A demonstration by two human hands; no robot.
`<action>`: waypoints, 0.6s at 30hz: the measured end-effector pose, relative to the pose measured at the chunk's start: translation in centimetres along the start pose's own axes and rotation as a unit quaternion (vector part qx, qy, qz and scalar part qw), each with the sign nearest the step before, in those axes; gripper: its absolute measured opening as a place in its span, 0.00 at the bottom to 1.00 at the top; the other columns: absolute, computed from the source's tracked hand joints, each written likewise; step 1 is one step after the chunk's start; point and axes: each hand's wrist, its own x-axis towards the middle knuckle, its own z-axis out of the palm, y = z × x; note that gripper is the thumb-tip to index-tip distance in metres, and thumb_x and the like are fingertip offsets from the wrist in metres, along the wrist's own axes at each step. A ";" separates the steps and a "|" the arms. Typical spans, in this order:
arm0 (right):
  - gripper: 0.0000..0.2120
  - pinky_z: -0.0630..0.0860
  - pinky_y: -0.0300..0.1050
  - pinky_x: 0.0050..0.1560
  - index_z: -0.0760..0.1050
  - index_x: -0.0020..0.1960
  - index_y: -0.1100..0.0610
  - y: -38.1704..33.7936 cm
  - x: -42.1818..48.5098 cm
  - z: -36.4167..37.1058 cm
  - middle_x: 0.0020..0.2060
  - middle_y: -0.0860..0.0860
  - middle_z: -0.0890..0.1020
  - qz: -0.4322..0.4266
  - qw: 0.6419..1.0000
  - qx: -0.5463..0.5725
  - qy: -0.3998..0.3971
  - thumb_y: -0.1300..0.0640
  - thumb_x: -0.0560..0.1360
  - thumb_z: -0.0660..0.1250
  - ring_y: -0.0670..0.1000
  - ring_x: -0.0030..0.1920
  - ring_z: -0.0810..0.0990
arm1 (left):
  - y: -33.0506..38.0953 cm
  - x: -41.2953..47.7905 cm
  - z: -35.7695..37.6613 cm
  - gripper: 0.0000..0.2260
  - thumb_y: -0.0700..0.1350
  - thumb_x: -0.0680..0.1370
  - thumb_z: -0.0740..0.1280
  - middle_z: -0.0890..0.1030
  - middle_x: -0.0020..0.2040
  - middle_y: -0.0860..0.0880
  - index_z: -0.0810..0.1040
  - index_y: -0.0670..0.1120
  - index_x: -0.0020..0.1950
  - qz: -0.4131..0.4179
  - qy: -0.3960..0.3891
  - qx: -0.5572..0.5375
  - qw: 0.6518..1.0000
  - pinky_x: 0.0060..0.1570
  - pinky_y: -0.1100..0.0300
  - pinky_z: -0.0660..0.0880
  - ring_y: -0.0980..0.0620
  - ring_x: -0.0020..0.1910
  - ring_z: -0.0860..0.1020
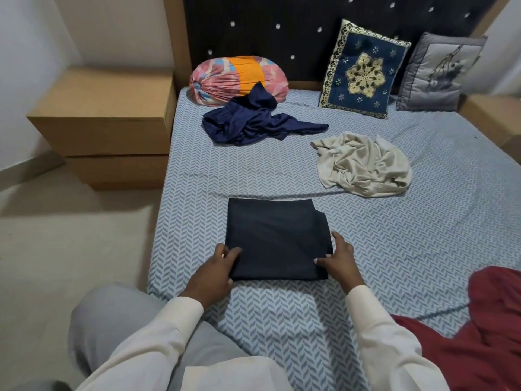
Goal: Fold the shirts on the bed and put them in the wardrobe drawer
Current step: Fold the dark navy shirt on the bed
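The left hand is reaching forward from a cream sleeve with the wrist low over the bed. Its thumb is lying on top of the folded dark navy shirt at the near-left corner, and the fingers are curling round that edge, holding the cloth. The shirt is lying flat as a neat rectangle on the blue herringbone bed sheet, near the person and close to the bed's left side. The right hand is coming in from the right, its thumb pinching the near-right corner from above while the forefinger is stretching along the right edge; the other fingers are hidden.

To the left, the brown bedside cabinet is standing against the bed's far-left corner, with pale floor nearer. The folded shirt's left edge is sitting just inside the mattress edge. Bare sheet is showing near, far and right of it. Farther off, a crumpled navy shirt is touching a pink and orange bolster pillow, and a crumpled beige shirt is lying apart to the right. A dark red garment is covering the near-right corner.
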 end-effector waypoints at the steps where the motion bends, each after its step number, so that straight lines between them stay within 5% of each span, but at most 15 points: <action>1: 0.41 0.75 0.45 0.57 0.62 0.74 0.53 0.2 -0.2 0.0 0.65 0.58 0.63 0.014 0.999 -0.028 0.003 0.66 0.67 0.77 0.55 0.52 0.77 | 0.2 -0.1 -0.1 0.33 0.47 0.73 0.68 0.62 0.64 0.47 0.59 0.51 0.75 -0.029 0.017 -0.068 0.997 0.48 0.58 0.75 0.49 0.47 0.75; 5: 0.43 0.72 0.51 0.59 0.59 0.76 0.52 0.6 -0.6 0.4 0.66 0.58 0.64 0.021 0.993 -0.120 0.007 0.51 0.68 0.77 0.60 0.61 0.75 | 0.7 1.4 0.3 0.33 0.58 0.72 0.71 0.70 0.64 0.45 0.63 0.45 0.70 -0.208 0.027 -0.258 0.943 0.56 0.56 0.71 0.43 0.61 0.74; 12: 0.26 0.69 0.53 0.62 0.70 0.68 0.55 -1.6 2.9 0.5 0.57 0.60 0.77 -0.036 0.990 -0.133 0.039 0.46 0.73 0.71 0.63 0.61 0.72 | 0.9 2.1 1.2 0.19 0.53 0.74 0.69 0.82 0.58 0.47 0.79 0.46 0.62 -0.242 0.003 -0.376 0.895 0.58 0.54 0.75 0.46 0.56 0.79; 15: 0.26 0.71 0.54 0.62 0.70 0.67 0.59 -3.2 7.3 1.3 0.59 0.62 0.77 -0.038 0.985 -0.165 -0.013 0.46 0.75 0.69 0.64 0.62 0.74 | 0.1 1.7 1.1 0.13 0.46 0.77 0.68 0.84 0.51 0.45 0.80 0.44 0.59 -0.246 0.008 -0.471 0.847 0.43 0.53 0.81 0.48 0.42 0.82; 18: 0.27 0.71 0.54 0.63 0.69 0.66 0.61 -4.6 11.2 2.1 0.62 0.62 0.77 -0.007 0.981 -0.182 -0.071 0.44 0.75 0.69 0.63 0.64 0.74 | 0.6 1.3 1.0 0.08 0.39 0.81 0.63 0.81 0.43 0.41 0.77 0.39 0.58 -0.269 0.002 -0.543 0.795 0.27 0.60 0.75 0.50 0.28 0.78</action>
